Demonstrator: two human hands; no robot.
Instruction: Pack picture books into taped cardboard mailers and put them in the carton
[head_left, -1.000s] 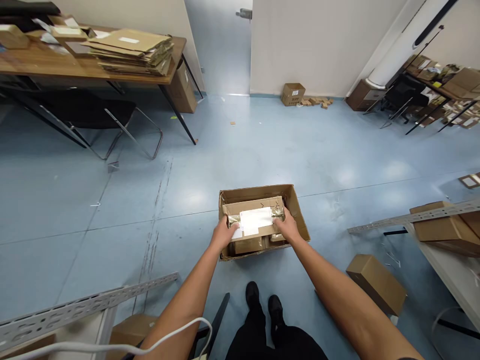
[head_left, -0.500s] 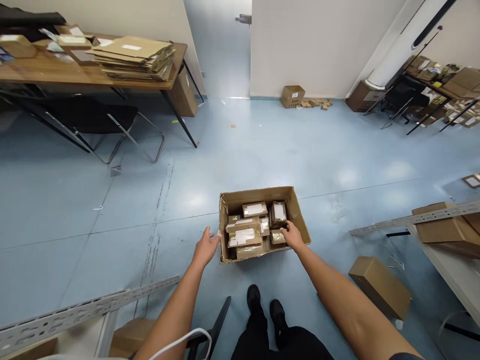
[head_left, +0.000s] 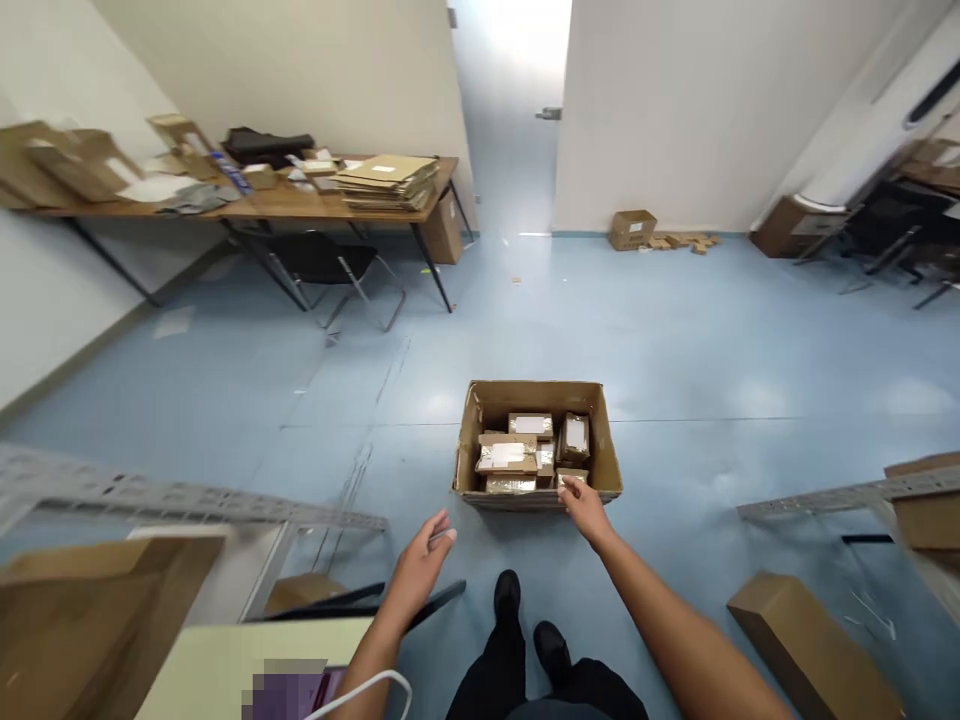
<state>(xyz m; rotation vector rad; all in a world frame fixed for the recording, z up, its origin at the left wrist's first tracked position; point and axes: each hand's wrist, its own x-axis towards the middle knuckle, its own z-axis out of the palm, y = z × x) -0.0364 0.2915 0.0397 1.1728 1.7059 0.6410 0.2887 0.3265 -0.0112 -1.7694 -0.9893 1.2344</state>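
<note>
An open cardboard box point(head_left: 480, 405) stands on the blue floor ahead of my feet, filled with several small taped brown parcels point(head_left: 508, 457) bearing white labels. My right hand point(head_left: 583, 505) hovers at the box's near right rim with loosely spread fingers, holding nothing. My left hand point(head_left: 421, 563) hangs in the air left of the box and nearer to me, fingers relaxed and apart, holding nothing.
A wooden table point(head_left: 247, 205) with flattened cartons and a black chair point(head_left: 330, 262) beneath stands at the back left. Perforated metal shelf rails point(head_left: 150, 495) flank me left and right point(head_left: 825, 498). A brown carton point(head_left: 810, 645) lies at the lower right. A doorway point(head_left: 510, 110) opens ahead.
Both hands let go of the labelled parcel, which now lies in the box, and drew back toward me. My head rose and backed away, so the box looks smaller.
</note>
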